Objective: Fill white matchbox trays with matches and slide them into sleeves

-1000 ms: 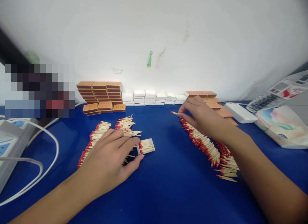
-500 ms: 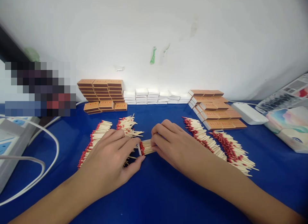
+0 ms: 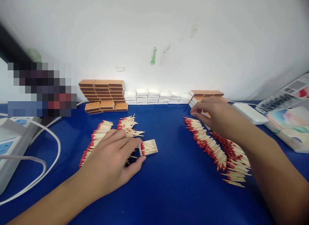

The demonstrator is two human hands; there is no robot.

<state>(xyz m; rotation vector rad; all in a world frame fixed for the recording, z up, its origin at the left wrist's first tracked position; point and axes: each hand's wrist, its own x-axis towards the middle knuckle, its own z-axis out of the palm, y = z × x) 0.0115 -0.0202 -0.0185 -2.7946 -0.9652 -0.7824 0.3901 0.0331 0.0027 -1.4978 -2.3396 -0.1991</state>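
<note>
My left hand (image 3: pixel 113 159) rests on the blue table top (image 3: pixel 173 183), its thumb and fingers closed round the left end of a small white matchbox tray (image 3: pixel 149 147) partly filled with red-tipped matches. Under and beside this hand lie loose match piles (image 3: pixel 98 138). My right hand (image 3: pixel 213 115) hovers at the far end of a long row of matches (image 3: pixel 212 146) on the right. Its fingers are curled together in a pinch, and what they hold is hidden.
Brown matchbox sleeves are stacked at the back left (image 3: pixel 102 89) and back right (image 3: pixel 207 93), with white trays (image 3: pixel 149 96) between them along the wall. A white adapter (image 3: pixel 249 113) and a tissue pack (image 3: pixel 287 123) lie right. A power strip (image 3: pixel 11 144) and white cable (image 3: pixel 51 147) lie left.
My right hand left the tray and moved back right to the far end of the match row. The left hand stayed on the tray.
</note>
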